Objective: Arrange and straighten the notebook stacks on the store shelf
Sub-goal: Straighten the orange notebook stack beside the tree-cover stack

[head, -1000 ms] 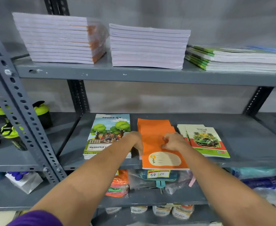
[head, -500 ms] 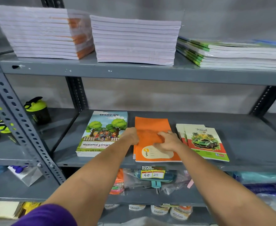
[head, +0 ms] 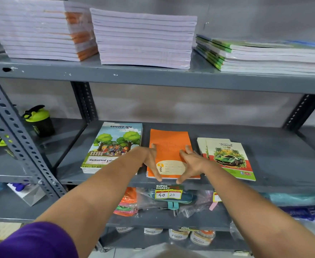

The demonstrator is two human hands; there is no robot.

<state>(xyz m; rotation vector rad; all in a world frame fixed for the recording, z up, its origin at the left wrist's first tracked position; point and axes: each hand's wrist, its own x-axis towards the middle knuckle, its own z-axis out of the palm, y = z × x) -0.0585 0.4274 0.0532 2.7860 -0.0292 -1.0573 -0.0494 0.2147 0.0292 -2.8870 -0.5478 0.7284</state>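
A thin stack of orange notebooks (head: pixel 169 140) lies at the middle of the grey middle shelf (head: pixel 275 164), squared to the front edge. My left hand (head: pixel 150 161) rests against its left side and my right hand (head: pixel 191 162) against its right side. Both have fingers spread flat and thumbs down at the front edge. To the left lies a stack with a tree-picture cover (head: pixel 114 144). To the right two green car-cover notebooks (head: pixel 227 157) lie slightly fanned and tilted.
The upper shelf holds two tall white-edged stacks (head: pixel 37 34) (head: pixel 143 40) and a lower green-edged stack (head: pixel 264 56). A perforated metal post (head: pixel 13 131) stands at the left, with a green-lidded bottle (head: pixel 38 120) behind it. A yellow price tag (head: pixel 168 194) hangs below the orange stack.
The top orange notebook, which stuck out crooked over the front edge, has been pushed back into line with its stack. My hands went from bunched on the cover to spread along its sides.
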